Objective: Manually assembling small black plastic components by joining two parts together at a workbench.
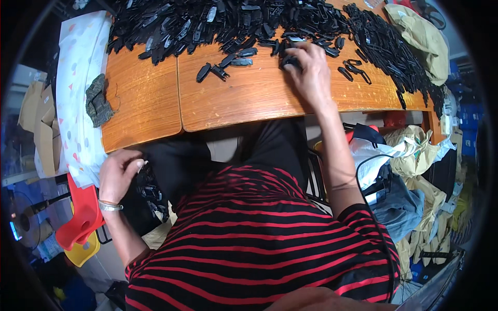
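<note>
My right hand (311, 70) reaches over the wooden table, its thumb and fingers closed round a small black plastic buckle-like part (291, 63), mostly hidden by them. Just beyond it spreads a large heap of black plastic parts (207, 26). Left of that hand, a few loose black clip pieces (225, 62) lie apart from the heap. My left hand (120, 173) is low beside the table's front left corner, above a batch of black parts (149, 192) next to my leg. Its thumb and bent fingers are apart, with nothing visible between them.
A second heap of black strip-like parts (399, 57) covers the table's right side. On the wooden table (140, 103), a dark cloth (97, 101) lies at the left edge beside white dotted sheeting (83, 67). A red chair (83, 223) stands lower left; bags (410, 147) crowd the right.
</note>
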`<state>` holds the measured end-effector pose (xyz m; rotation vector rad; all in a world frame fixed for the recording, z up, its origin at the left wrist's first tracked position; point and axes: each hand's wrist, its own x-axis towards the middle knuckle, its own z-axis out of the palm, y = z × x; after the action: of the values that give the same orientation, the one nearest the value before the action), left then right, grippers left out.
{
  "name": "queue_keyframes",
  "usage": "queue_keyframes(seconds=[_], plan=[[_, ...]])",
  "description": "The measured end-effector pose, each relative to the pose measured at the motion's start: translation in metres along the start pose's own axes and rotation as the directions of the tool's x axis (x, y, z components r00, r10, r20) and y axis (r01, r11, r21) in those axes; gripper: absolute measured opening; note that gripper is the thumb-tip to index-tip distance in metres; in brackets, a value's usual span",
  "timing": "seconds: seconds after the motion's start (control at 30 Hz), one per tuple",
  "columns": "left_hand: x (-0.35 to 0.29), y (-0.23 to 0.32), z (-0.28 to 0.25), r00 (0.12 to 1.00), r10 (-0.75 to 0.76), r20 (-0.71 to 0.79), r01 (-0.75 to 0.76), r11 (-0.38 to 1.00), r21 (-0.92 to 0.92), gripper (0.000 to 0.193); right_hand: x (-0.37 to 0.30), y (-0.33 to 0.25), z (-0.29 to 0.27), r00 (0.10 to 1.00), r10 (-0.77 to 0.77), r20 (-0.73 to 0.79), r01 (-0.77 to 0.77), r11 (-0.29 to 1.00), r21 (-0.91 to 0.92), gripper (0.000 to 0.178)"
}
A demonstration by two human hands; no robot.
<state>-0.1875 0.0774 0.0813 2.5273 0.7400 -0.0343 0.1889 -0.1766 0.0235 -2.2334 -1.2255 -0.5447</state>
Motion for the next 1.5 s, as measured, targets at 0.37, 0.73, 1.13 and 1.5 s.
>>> queue_keyframes(seconds=[0.37,0.73,1.13,1.5], plan=[[0.147,0.081,0.087,0.798,0.293,-0.527,-0.321,0.946,0.040,0.024,0.013,0.011,0.027,0.999,-0.022,-0.048,0.020,0.999,-0.027,0.016],[0.160,0.087,0.092,0.850,0.275,-0.450,-0.185,0.955,0.234,0.014,-0.014,-0.051,0.030,0.971,-0.052,0.235,0.031,0.995,0.091,0.018],[0.154,0.083,0.105,0.959,0.046,-0.280,-0.207,0.787,-0.581,0.019,-0.023,-0.075,0.023,0.973,0.063,0.224,-0.151,0.904,0.401,0.019],[0.133,0.117,0.116,0.994,0.082,-0.074,-0.087,0.166,-0.982,0.026,-0.025,-0.098,0.029,0.966,0.204,0.157,-0.254,0.667,0.701,0.017]])
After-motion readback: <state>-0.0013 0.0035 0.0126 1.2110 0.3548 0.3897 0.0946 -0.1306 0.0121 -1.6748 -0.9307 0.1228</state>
